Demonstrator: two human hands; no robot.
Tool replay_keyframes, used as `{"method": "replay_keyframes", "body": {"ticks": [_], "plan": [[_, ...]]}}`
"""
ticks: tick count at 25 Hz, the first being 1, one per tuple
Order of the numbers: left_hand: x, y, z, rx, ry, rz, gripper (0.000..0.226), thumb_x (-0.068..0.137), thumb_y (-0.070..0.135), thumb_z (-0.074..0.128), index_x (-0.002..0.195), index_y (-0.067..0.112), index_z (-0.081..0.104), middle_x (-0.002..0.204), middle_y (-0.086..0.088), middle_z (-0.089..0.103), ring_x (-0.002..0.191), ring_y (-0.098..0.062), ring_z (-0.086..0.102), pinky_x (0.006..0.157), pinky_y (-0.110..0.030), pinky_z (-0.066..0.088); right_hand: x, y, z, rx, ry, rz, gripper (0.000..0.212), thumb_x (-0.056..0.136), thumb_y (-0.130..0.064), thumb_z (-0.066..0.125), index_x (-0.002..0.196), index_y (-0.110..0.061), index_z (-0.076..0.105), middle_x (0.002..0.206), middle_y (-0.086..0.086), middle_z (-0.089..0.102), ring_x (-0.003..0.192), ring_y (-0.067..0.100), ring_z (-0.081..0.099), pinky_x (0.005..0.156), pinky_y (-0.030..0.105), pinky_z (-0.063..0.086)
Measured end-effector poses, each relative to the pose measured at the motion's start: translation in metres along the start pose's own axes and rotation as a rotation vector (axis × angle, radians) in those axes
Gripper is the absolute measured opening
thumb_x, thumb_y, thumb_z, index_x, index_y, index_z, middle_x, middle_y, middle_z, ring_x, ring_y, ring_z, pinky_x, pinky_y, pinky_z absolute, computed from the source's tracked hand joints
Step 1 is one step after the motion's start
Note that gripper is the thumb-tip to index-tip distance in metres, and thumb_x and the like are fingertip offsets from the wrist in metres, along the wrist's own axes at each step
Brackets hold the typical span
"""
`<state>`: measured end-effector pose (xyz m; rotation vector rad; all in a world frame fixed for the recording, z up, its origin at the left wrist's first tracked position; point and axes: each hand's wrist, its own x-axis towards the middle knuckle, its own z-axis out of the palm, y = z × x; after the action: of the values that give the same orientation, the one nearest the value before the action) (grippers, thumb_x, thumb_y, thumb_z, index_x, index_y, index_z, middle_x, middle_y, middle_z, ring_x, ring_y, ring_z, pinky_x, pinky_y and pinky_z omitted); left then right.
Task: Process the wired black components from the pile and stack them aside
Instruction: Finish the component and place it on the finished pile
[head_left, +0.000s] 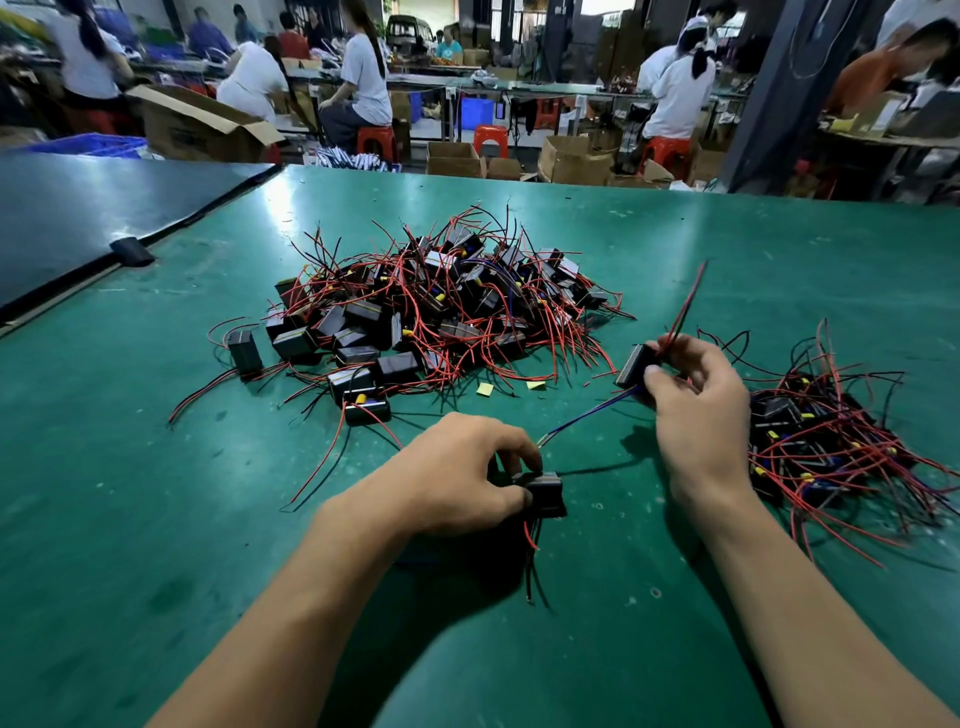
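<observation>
Where the green tabletop (156, 519) fills most of the view, a dark panel (78, 208) adjoins it at the far left, with a small black clip (132, 252) on the seam between them. At the middle of the tabletop lies the large pile (441, 306) of black components, tangled in red and black wires. A smaller heap (821, 441) of the same parts lies at the right edge, well apart from the pile. The left hand (457, 467) is low over the near middle of the tabletop, its fingers curled round one black component (545, 491) whose red and black leads trail toward the viewer. The right hand (696, 400) is raised just beside the smaller heap and pinches a second component (631, 366) between thumb and fingers. A red and black wire pair (688, 301) rises from that grip, and a blue wire (587, 415) runs down from it toward the left hand. A lone component (245, 351) stands at the pile's left edge. Two yellow scraps (485, 388) lie by the pile's near edge
</observation>
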<state>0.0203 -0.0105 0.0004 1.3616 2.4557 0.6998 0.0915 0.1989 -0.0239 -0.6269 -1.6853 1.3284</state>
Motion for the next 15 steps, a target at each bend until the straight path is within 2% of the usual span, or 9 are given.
{"method": "replay_keyframes", "body": {"ticks": [2, 6, 9, 10, 12, 13, 15], "plan": [[0.001, -0.002, 0.0, -0.032, 0.027, -0.035, 0.023, 0.084, 0.032, 0.071, 0.107, 0.031, 0.071, 0.097, 0.01, 0.069, 0.091, -0.013, 0.062, 0.083, -0.027, 0.051, 0.001, -0.003, 0.0, 0.093, -0.013, -0.01, 0.032, 0.094, 0.004, 0.057, 0.108, -0.024, 0.06, 0.11, -0.004, 0.07, 0.093, -0.005, 0.066, 0.081, 0.013, 0.052], [0.001, -0.011, -0.005, -0.18, 0.016, -0.151, 0.016, 0.085, 0.028, 0.074, 0.1, 0.029, 0.068, 0.09, 0.009, 0.073, 0.085, -0.008, 0.067, 0.076, -0.021, 0.052, 0.002, -0.007, -0.001, 0.125, -0.047, -0.07, 0.037, 0.096, 0.006, 0.051, 0.106, -0.029, 0.057, 0.107, -0.008, 0.071, 0.099, -0.003, 0.066, 0.083, 0.014, 0.051], [0.002, -0.023, -0.011, -0.11, 0.075, -0.211, 0.003, 0.085, 0.028, 0.072, 0.085, 0.029, 0.069, 0.076, 0.014, 0.068, 0.067, 0.009, 0.059, 0.057, -0.006, 0.04, 0.002, -0.007, -0.002, 0.096, -0.194, 0.015, 0.038, 0.096, 0.008, 0.046, 0.104, -0.026, 0.06, 0.103, -0.005, 0.075, 0.1, 0.006, 0.069, 0.08, 0.018, 0.053], [0.003, -0.025, -0.012, -0.087, 0.096, -0.223, 0.003, 0.085, 0.028, 0.072, 0.082, 0.029, 0.072, 0.072, 0.015, 0.066, 0.06, 0.012, 0.055, 0.052, -0.003, 0.035, 0.0, -0.006, -0.002, 0.058, -0.29, 0.062, 0.038, 0.096, 0.01, 0.045, 0.102, -0.024, 0.062, 0.101, -0.004, 0.075, 0.098, 0.011, 0.069, 0.076, 0.018, 0.054], [0.004, -0.029, -0.013, -0.059, 0.122, -0.227, 0.005, 0.086, 0.028, 0.072, 0.083, 0.027, 0.076, 0.071, 0.014, 0.066, 0.056, 0.014, 0.052, 0.05, -0.002, 0.035, -0.006, -0.005, -0.001, -0.11, -0.499, 0.108, 0.04, 0.092, 0.013, 0.045, 0.097, -0.02, 0.066, 0.095, -0.002, 0.076, 0.091, 0.014, 0.07, 0.072, 0.018, 0.055], [0.004, -0.03, -0.013, -0.044, 0.138, -0.215, 0.006, 0.086, 0.028, 0.072, 0.085, 0.026, 0.077, 0.073, 0.013, 0.068, 0.057, 0.014, 0.051, 0.051, -0.002, 0.035, -0.009, -0.004, 0.0, -0.236, -0.586, 0.088, 0.04, 0.09, 0.013, 0.045, 0.095, -0.019, 0.068, 0.092, -0.004, 0.077, 0.087, 0.011, 0.07, 0.073, 0.017, 0.055], [0.004, -0.03, -0.011, -0.026, 0.196, -0.177, 0.007, 0.085, 0.03, 0.073, 0.087, 0.025, 0.077, 0.074, 0.014, 0.068, 0.06, 0.013, 0.052, 0.054, -0.001, 0.035, -0.014, -0.006, 0.002, -0.468, -0.687, -0.001, 0.039, 0.086, 0.009, 0.048, 0.092, -0.022, 0.07, 0.088, -0.009, 0.075, 0.078, -0.004, 0.067, 0.072, 0.007, 0.049]]}}
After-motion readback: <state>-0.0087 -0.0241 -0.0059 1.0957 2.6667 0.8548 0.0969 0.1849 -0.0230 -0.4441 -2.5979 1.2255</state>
